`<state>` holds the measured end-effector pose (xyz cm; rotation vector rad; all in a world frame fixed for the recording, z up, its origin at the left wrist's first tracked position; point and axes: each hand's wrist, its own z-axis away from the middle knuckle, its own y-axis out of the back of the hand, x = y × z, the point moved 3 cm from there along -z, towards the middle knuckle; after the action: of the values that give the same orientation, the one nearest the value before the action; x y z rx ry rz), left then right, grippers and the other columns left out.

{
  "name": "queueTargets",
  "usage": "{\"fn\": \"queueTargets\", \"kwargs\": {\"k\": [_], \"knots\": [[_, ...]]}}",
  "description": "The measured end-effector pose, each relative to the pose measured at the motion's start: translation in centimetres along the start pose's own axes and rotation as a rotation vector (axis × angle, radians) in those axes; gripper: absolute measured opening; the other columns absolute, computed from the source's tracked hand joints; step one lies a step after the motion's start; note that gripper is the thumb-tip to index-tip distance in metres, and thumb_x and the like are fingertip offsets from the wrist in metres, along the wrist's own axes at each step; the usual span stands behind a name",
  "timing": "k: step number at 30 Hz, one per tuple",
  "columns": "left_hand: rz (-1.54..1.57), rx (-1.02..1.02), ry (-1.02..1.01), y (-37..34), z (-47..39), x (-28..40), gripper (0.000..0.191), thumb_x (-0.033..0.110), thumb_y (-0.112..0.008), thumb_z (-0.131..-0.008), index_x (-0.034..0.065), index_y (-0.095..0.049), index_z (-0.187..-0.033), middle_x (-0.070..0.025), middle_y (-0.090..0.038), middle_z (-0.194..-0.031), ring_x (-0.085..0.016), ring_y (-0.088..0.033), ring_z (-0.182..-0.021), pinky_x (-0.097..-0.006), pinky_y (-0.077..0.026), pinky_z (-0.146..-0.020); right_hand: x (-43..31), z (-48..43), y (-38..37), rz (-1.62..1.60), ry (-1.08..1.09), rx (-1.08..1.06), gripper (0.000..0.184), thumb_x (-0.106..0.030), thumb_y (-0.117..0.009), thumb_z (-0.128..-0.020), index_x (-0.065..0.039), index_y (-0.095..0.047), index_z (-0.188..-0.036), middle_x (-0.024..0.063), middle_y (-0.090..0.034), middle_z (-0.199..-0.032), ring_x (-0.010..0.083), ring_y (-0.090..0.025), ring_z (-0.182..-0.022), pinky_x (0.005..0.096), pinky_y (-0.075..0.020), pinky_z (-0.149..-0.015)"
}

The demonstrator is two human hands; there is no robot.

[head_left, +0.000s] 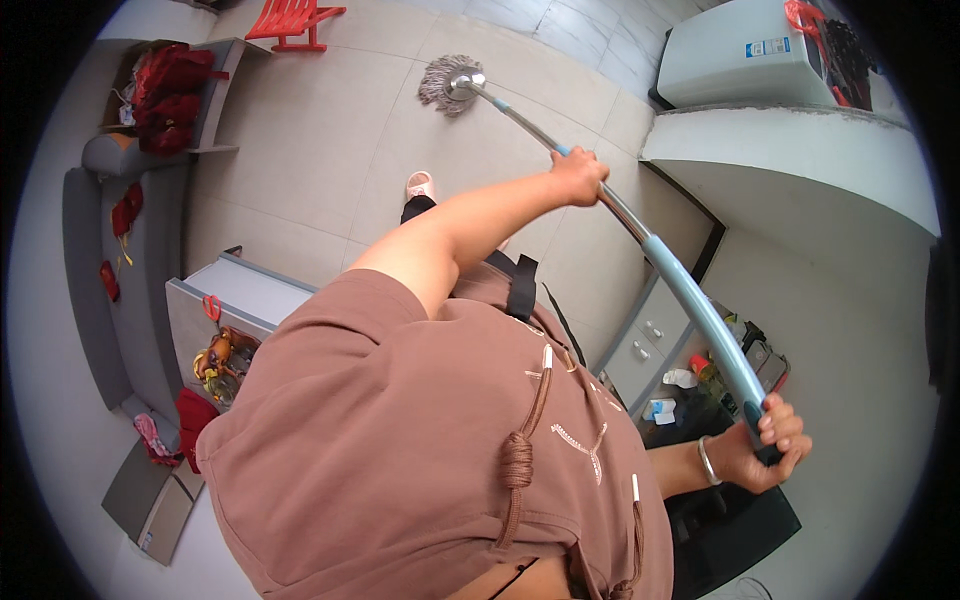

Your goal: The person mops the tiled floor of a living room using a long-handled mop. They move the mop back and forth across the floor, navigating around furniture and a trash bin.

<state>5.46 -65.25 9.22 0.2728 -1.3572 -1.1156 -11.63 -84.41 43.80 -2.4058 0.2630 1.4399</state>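
My left hand (pixel 580 177) is closed around the middle of a mop's metal pole (pixel 626 210), with the forearm reaching across in front of my torso. At the far right, my right hand (pixel 776 442), a silver bangle at its wrist, grips the top end of the pole's light blue handle (pixel 697 315). The pole slants up to the left. At its lower end, the round string mop head (pixel 450 84) with a metal hub rests on the pale tiled floor (pixel 300 150). One light shoe (pixel 420 185) shows below the mop head; the other is mostly hidden by my arm.
A red folding stool (pixel 292 22) stands at the top left. Along the left are a grey sofa (pixel 142 300), a shelf unit (pixel 217 97) with red bags, and a table (pixel 247 289) bearing scissors. At right are a white appliance (pixel 735 60), a low wall (pixel 780 139) and a cluttered dark desktop (pixel 757 540).
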Motion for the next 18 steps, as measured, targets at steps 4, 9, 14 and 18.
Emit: {"fn": "queueTargets", "kwargs": {"k": [4,9,14,18], "knots": [[-0.064,-0.216,-0.097,-3.9,0.8,6.2,0.023,0.03,-0.065,-0.072,0.0168,-0.066,-0.091,-0.0075,-0.06,-0.1,-0.03,-0.05,-0.104,-0.06,-0.039,-0.077,-3.6,1.8,5.6,0.13,0.026,0.152,0.018,-0.019,-0.04,-0.083,-0.01,-0.039,-0.068,0.0031,-0.039,-0.054,0.0146,-0.04,-0.051,0.0343,-0.0392,-0.064],[-0.112,-0.354,-0.187,-6.8,2.9,9.8,0.022,0.031,-0.062,-0.076,0.0133,-0.066,-0.089,-0.0073,-0.063,-0.095,-0.029,-0.051,-0.103,-0.0637,-0.039,-0.074,-6.3,3.3,9.4,0.2,0.015,0.25,0.021,-0.02,-0.041,-0.084,-0.01,-0.039,-0.065,0.0027,-0.038,-0.053,0.0144,-0.04,-0.05,0.0323,-0.0375,-0.06],[-0.112,-0.405,-0.179,-7.7,4.9,10.0,0.022,0.03,-0.061,-0.078,0.0118,-0.066,-0.089,-0.0073,-0.063,-0.097,-0.03,-0.051,-0.104,-0.0673,-0.038,-0.075,-7.3,3.9,10.8,0.162,-0.047,0.287,0.021,-0.019,-0.04,-0.084,-0.009,-0.041,-0.066,0.0045,-0.04,-0.054,0.0152,-0.042,-0.05,0.0322,-0.0381,-0.06],[-0.095,-0.462,-0.183,-8.0,7.0,9.6,0.022,0.027,-0.059,-0.079,0.0107,-0.065,-0.092,-0.0086,-0.063,-0.098,-0.03,-0.051,-0.105,-0.0693,-0.037,-0.076,-7.9,5.2,10.6,0.14,-0.07,0.27,0.02,-0.019,-0.039,-0.083,-0.008,-0.043,-0.067,0.0055,-0.042,-0.055,0.0154,-0.042,-0.05,0.0323,-0.039,-0.061]]}}
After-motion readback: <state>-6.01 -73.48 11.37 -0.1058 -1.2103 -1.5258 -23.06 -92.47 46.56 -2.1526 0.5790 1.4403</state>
